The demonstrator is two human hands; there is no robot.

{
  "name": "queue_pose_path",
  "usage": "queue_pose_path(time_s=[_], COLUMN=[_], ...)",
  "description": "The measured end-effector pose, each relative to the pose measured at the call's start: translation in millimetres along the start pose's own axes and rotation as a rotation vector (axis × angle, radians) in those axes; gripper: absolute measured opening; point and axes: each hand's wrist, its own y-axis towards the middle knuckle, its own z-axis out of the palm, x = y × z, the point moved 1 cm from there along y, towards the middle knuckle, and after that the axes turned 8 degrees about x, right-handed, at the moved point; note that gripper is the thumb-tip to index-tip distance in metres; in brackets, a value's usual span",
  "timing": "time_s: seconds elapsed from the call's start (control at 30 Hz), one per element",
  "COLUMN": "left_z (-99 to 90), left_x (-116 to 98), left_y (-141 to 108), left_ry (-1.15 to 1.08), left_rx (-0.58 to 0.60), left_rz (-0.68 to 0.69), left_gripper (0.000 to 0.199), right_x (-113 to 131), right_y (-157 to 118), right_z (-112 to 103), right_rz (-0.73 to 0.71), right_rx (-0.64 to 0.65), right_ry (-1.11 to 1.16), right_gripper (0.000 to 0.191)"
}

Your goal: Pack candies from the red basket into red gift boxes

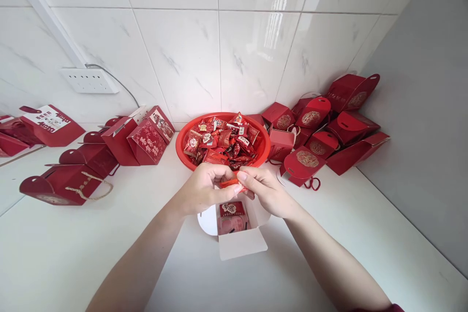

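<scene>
Above an open box, my left hand [208, 186] and my right hand [266, 189] meet, both pinching a small red packet [233, 183] between thumbs and fingers. The box [243, 246] has its white flaps spread out, and red and pink wrapped packets [233, 217] lie inside it. Just behind my hands stands a round red plastic basket [180, 145] heaped with red wrapped sweets [223, 139]. My hands hide part of the basket's front rim and the box's back edge.
Red gift boxes [310, 158] are piled at the right beside a grey panel [420, 131]. More red boxes [78, 183] stand at the left, some with rope handles. A socket strip [89, 81] is on the tiled wall [183, 58] behind the white table [146, 195].
</scene>
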Motion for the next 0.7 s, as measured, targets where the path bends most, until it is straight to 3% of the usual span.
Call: queue_pose_path(time_s=[0.13,0.33,0.57,0.7], left_z=[0.3,-2.9,-8.0,-12.6], left_x=[-1.0,-1.5,-5.0,-9.5], left_y=[1.3,-2.1,-5.0,-7.8], left_ry=[-0.032,0.076,0.215,0.359], left_rx=[0.005,-0.092,-0.047,-0.025], left_rz=[0.001,-0.036,-0.033,-0.06], left_gripper=[0.02,0.022,0.022,0.022], right_x=[-0.7,6.5,2.7,7.3], right_y=[0.8,-1.4,0.6,0.3], right_z=[0.6,2.9,2.8,-3.2], right_rz=[-0.023,-0.083,-0.037,-0.023], right_rx=[-0.035,-0.239,-0.158,-0.143], right_ry=[-0.013,-0.224,-0.107,-0.239], right_gripper=[0.046,0.044,0.044,0.041])
